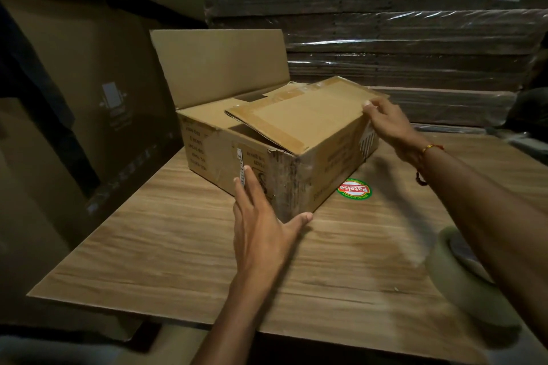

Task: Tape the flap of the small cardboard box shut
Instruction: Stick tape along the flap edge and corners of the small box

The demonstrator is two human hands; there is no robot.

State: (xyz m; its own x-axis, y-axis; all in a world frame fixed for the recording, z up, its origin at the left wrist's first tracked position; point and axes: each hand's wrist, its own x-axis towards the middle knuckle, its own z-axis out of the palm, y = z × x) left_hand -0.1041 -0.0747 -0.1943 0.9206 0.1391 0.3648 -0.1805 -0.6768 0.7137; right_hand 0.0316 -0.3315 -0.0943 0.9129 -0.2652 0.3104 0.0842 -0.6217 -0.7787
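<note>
Both hands touch the small cardboard box (267, 154): left hand (261, 216) flat, fingers spread, against its near corner; right hand (388, 124) pinching its folded flap (302, 115).

Dim storeroom: wood-grain table (154, 246), shrink-wrapped flat cardboard stacks (385, 24) behind.

A wood-grain table (166, 246) carries three things — cardboard box (267, 154), tape roll (456, 270), round sticker (354, 189).

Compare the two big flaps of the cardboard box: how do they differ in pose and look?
The far flap stands upright and open; the near flap is folded down over the box. The far flap looks plain; the near flap carries old tape strips, and the right hand touches its edge. Both are brown cardboard.
</note>
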